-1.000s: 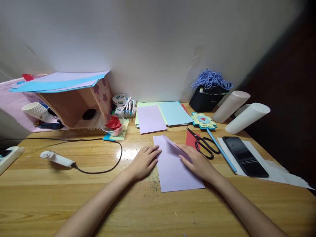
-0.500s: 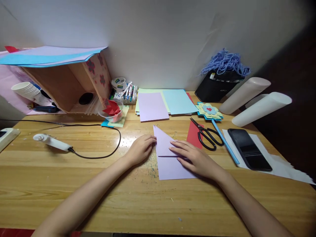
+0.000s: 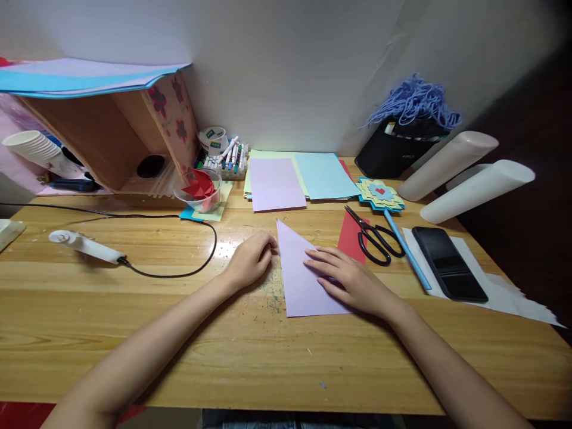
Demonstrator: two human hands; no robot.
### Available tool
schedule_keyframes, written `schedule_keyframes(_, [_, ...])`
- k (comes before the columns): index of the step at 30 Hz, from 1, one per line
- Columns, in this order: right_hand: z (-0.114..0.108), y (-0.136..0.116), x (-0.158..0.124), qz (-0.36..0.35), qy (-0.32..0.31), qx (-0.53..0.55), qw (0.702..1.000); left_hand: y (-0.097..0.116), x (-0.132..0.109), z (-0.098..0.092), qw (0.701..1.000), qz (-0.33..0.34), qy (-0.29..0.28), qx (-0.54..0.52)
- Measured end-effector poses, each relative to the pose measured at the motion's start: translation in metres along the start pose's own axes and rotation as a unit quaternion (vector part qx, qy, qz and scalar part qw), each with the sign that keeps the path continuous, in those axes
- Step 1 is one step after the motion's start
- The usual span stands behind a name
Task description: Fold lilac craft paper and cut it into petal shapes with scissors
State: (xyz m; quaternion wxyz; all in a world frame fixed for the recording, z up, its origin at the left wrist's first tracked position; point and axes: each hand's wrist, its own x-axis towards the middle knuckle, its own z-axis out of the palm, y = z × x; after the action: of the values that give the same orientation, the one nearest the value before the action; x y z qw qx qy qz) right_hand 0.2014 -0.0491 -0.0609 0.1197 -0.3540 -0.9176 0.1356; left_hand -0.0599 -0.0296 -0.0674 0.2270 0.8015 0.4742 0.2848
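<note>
As the right hand (image 3: 353, 283) lies with slightly spread fingers across folded purple paper (image 3: 299, 286), the left hand (image 3: 251, 257) curls its fingers just beside the left edge. Tabletop (image 3: 250, 357) stretches nearer than all fingers; red paper (image 3: 350, 241) sits beyond the right knuckles. The purple tip points away, past both hands' fingertips, long axis near to far.

The lilac paper (image 3: 297, 289) now lies folded — its once-lifted flap (image 3: 295, 256) down at the bottom edge. The left hand (image 3: 251, 260) has curled its fingers (image 3: 269, 240) inward.
</note>
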Motion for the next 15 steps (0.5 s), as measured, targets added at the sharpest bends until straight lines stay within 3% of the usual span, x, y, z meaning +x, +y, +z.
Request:
schedule_keyframes(3, [0.000,0.000,0.001,0.001,0.000,-0.005,1.000,0.001,0.001,-0.002,1.000,0.029,0.010,-0.005])
schedule_keyframes(8, [0.000,-0.001,0.002,-0.005,0.001,-0.002,1.000,-0.003,0.000,0.001,0.993,0.106,-0.039,0.029])
schedule_keyframes(15, [0.000,-0.001,0.001,-0.009,-0.001,0.010,1.000,-0.009,0.001,0.007,0.990,0.117,-0.059,0.060])
